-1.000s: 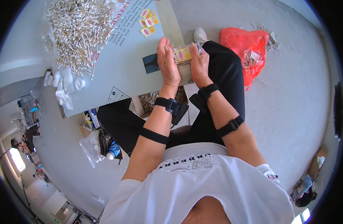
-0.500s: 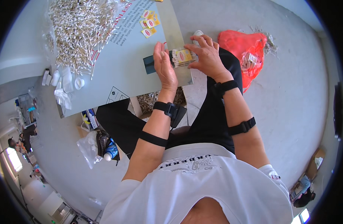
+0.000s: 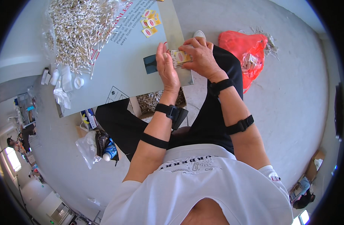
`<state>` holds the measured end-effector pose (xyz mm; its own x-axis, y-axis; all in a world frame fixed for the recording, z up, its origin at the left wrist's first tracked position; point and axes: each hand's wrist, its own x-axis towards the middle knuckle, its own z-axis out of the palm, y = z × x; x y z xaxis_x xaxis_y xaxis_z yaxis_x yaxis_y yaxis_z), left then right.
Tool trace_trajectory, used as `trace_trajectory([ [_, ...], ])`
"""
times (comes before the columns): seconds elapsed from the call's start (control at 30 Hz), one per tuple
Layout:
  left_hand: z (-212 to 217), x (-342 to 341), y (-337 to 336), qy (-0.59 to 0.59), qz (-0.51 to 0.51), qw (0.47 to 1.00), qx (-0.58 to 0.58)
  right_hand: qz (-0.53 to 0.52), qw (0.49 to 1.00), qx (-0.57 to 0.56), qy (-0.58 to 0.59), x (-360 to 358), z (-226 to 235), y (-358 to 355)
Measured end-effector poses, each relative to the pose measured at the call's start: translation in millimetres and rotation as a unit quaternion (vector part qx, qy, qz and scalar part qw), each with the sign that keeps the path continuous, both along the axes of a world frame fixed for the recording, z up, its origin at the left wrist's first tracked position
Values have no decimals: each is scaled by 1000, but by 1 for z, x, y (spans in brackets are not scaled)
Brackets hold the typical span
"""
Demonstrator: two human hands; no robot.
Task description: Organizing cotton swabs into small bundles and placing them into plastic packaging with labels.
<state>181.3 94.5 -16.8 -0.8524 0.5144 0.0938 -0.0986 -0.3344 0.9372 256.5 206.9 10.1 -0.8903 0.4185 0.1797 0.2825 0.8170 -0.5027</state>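
Both hands meet over the near edge of a pale grey board (image 3: 123, 71). A small clear packet of cotton swabs with a yellow label (image 3: 179, 57) sits between them. My left hand (image 3: 166, 67) stands edge-on against the packet's left side, fingers straight. My right hand (image 3: 200, 56) covers the packet from the right and grips it. A large heap of loose cotton swabs (image 3: 80, 28) lies at the board's far left. Several small yellow labels (image 3: 149, 22) lie near the board's far edge.
A red plastic bag (image 3: 246, 52) with more packets lies on the floor to the right. White tissue and small caps (image 3: 63, 82) rest at the board's left end. A box of swabs (image 3: 157, 99) sits under the board; bags and a blue bottle (image 3: 104, 148) lie lower left.
My right hand has moved up over the packet and closed around it. My left hand shifted slightly and now stands against the packet's left side.
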Motion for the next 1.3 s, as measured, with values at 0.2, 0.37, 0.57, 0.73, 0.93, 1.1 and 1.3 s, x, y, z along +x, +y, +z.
trace_trajectory([
  [0.2,0,-2,-5,15,15,1000,-19,0,1000,4,14,-1,-2,-3],
  [0.37,-1,-4,-4,2,2,1000,2,-292,866,-306,267,3,-41,18],
  [0.57,-1,-7,-1,-2,4,1000,5,-292,693,-641,153,-2,-45,-3],
  [0.73,0,-6,-2,5,11,1000,-9,-324,697,-613,181,-13,-48,-10],
  [0.93,0,-3,3,15,-4,1000,-9,-325,724,-573,202,-12,-58,-8],
  [1.1,-2,-5,1,38,12,999,-30,-353,907,-215,73,-15,-41,-17],
  [1.3,63,-10,24,-117,-26,898,-424,-376,904,-188,84,-14,-47,-16],
])
